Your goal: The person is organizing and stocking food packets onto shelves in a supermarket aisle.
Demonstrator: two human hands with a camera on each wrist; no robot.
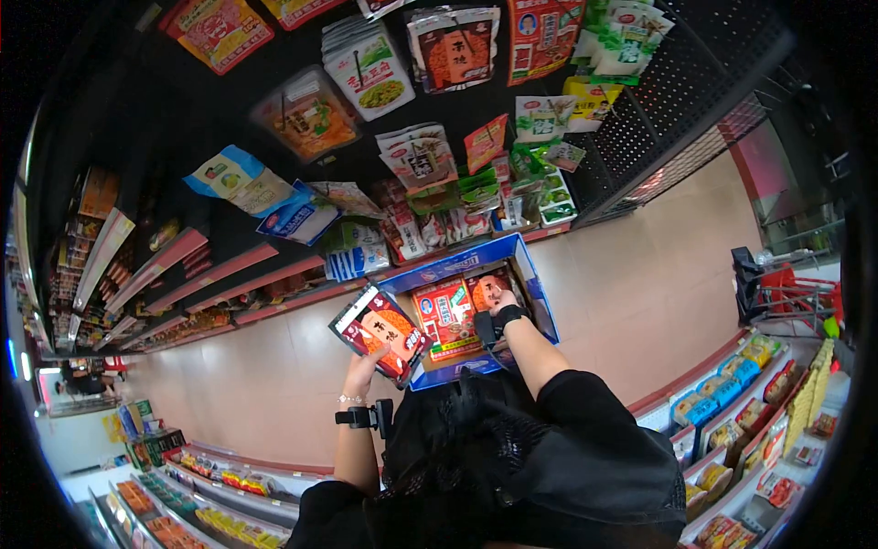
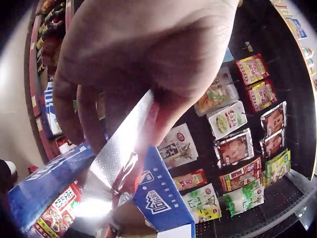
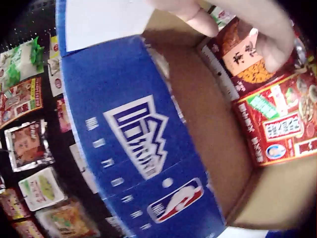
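Note:
My left hand holds a dark red snack packet with an orange label, tilted over the left side of a blue cardboard box. The left wrist view shows its shiny silver back between thumb and fingers. Inside the box, my right hand rests on a similar dark red packet; a fingertip touches its printed face, while the thumb sits apart from it. A brighter red packet with a green patch lies beside that one in the box.
Ahead stands a black pegboard rack hung with packets. Bagged goods fill its lower shelf near the box. Shelves run along the left, and another low shelf stands behind at right. Tiled floor lies between them.

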